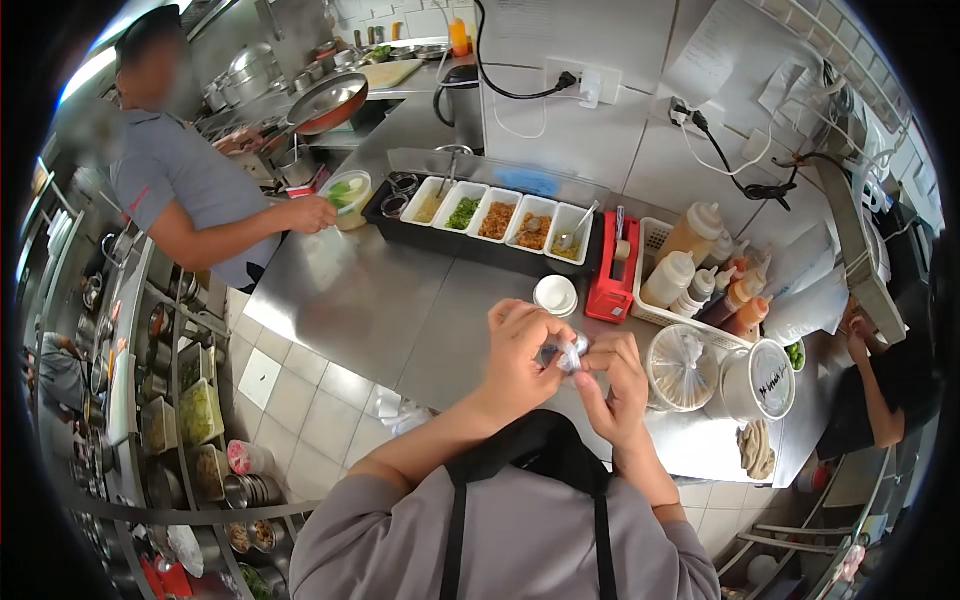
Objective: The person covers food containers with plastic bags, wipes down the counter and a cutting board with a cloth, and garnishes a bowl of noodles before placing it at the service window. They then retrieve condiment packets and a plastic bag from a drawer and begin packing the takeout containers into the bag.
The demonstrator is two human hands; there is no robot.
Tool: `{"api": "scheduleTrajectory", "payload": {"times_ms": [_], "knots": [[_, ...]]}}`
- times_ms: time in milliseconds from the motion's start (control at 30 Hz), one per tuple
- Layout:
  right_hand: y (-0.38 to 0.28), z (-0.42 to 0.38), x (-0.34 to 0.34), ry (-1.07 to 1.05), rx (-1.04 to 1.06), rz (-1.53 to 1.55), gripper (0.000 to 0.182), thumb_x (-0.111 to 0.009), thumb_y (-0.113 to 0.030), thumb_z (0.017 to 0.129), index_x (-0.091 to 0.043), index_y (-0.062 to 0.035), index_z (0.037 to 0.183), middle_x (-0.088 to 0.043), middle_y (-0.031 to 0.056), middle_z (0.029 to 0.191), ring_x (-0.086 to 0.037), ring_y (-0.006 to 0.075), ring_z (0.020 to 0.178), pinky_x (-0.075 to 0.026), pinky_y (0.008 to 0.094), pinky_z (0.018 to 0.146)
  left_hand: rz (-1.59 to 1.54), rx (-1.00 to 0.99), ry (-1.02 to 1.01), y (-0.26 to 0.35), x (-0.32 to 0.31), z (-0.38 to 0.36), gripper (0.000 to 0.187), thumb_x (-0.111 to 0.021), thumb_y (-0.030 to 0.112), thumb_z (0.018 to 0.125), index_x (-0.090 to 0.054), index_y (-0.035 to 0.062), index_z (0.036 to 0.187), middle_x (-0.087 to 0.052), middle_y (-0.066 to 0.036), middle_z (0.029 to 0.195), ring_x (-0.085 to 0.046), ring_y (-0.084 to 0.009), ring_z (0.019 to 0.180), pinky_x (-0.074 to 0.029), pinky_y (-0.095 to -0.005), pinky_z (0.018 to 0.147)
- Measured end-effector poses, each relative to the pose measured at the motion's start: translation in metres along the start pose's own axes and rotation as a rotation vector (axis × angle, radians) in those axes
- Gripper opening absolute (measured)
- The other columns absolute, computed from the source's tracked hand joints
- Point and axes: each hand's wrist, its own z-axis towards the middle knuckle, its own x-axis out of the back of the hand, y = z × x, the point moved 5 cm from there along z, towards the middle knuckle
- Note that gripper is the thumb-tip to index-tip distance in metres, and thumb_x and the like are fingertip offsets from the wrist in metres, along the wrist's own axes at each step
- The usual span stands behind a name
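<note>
Black straps [457,530] run down a grey shirt [530,545], which stands at the near edge of the tabletop [390,305]. Over that edge the left hand [522,350] and right hand [617,388] meet, the fingers of both pinching a small plastic bag [570,357]; its contents are hidden.

Just beyond the hands sit white bowls [556,293], stacked, with a red dispenser [612,275] beside them. Along the far edge, a black rack [480,250] carries five white trays [565,258] of food, spoons in some. Right of the dispenser, a basket [655,314] holds squeeze bottles [668,280]. Nearer, a bagged bowl [683,367] and a lidded tub [772,380] stand side by side, and a cloth [756,452] lies by the near edge toward the right corner.

Near the left edge, a co-worker's hand [313,214] is at a tub of greens [347,192]. Past the right edge shows another person's forearm [876,402].
</note>
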Motion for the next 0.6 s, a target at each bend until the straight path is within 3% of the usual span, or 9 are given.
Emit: {"api": "scheduleTrajectory", "payload": {"times_ms": [133,233,267,367,500,600], "knots": [[0.008,-0.001,0.005,-0.128,-0.004,0.168,0.022,-0.071,-0.006,0.066,-0.059,-0.0001,0.084,-0.054,0.0098,0.075,-0.051,0.0250,0.071,-0.041,0.0315,0.066,-0.118,0.030,-0.118,0.001,-0.001,-0.001,0.020,-0.060,-0.002,0.062,-0.053,0.0116,0.076,-0.056,0.003,0.072,-0.053,-0.0153,0.075,-0.029,-0.0351,0.088],[0.012,-0.009,0.006,-0.067,-0.431,0.456,0.021,-0.070,-0.003,0.066,-0.060,0.0011,0.084,-0.055,0.0094,0.072,-0.052,0.0236,0.068,-0.041,0.0295,0.064,-0.250,0.054,-0.275,0.002,-0.005,-0.007,0.020,-0.059,-0.003,0.064,-0.053,0.0117,0.076,-0.056,0.003,0.072,-0.053,-0.0146,0.075,-0.029,-0.0350,0.089],[0.007,-0.002,0.010,-0.117,-0.325,0.243,0.020,-0.070,-0.002,0.064,-0.061,0.0006,0.082,-0.055,0.0087,0.071,-0.052,0.0216,0.068,-0.041,0.0283,0.063,-0.267,0.070,-0.301,0.004,-0.005,-0.009,0.020,-0.058,-0.003,0.064,-0.053,0.0116,0.077,-0.056,0.003,0.072,-0.054,-0.0144,0.075,-0.028,-0.0353,0.090],[-0.007,0.007,0.016,-0.180,-0.121,0.001,0.019,-0.070,-0.002,0.063,-0.060,-0.0003,0.079,-0.055,0.0081,0.071,-0.051,0.0204,0.067,-0.040,0.0288,0.061,-0.325,0.141,-0.320,0.003,-0.010,-0.015,0.020,-0.057,-0.003,0.066,-0.053,0.0112,0.079,-0.056,0.002,0.072,-0.054,-0.0144,0.075,-0.027,-0.0360,0.093],[-0.001,0.002,0.019,-0.115,-0.147,0.111,0.014,-0.067,-0.002,0.065,-0.058,-0.0007,0.075,-0.054,0.0086,0.072,-0.050,0.0210,0.067,-0.039,0.0297,0.061,-0.373,0.029,-0.273,0.011,-0.014,-0.014,0.020,-0.056,-0.004,0.068,-0.051,0.0098,0.081,-0.054,0.002,0.072,-0.055,-0.0144,0.074,-0.026,-0.0363,0.095],[0.015,-0.005,0.025,-0.052,-0.216,0.232,0.011,-0.064,-0.003,0.067,-0.056,-0.0002,0.074,-0.054,0.0096,0.072,-0.050,0.0228,0.068,-0.039,0.0303,0.063,-0.541,0.018,-0.350,0.015,-0.018,-0.018,0.015,-0.058,0.001,0.072,-0.050,0.0088,0.081,-0.052,0.001,0.074,-0.054,-0.0138,0.076,-0.026,-0.0359,0.096]]}}
